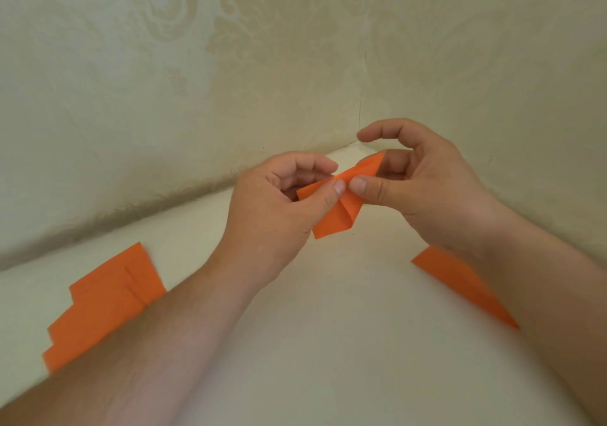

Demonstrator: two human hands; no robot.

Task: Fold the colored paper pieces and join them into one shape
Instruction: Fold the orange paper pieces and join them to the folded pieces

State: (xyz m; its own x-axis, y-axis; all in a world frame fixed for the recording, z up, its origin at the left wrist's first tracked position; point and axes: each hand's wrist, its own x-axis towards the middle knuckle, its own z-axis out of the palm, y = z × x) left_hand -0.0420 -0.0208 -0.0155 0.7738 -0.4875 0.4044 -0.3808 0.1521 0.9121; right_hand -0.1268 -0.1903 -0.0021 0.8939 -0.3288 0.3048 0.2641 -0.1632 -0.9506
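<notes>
**Both hands pinching one folded orange piece above the table; crease not yet secured**

Left hand (279,202) holds the folded orange piece (341,202) with its thumb on top and curled fingers behind, gripping near the middle fold. Right hand (423,189) pinches the same piece from the opposite side, its thumb tip almost touching the left thumb, while its index finger arches free above and holds nothing.

Risks noted:
- The two thumbs meet at one spot. Uneven pressure there would likely skew the crease, and a skewed unit may not lock with the others.
- The lower flap hangs unsupported below the thumbs. A pull from either hand could open it or tear along the existing fold.
- The piece is held in the air, clear of the table (328,327), so no surface is available to flatten the fold.

Position: the piece lies between the hands, its upper tip against the right fingers and its lower flap beside the left palm. A stack of orange sheets (108,300) lies by the left forearm; another orange piece (460,281) lies partly under the right wrist.
</notes>
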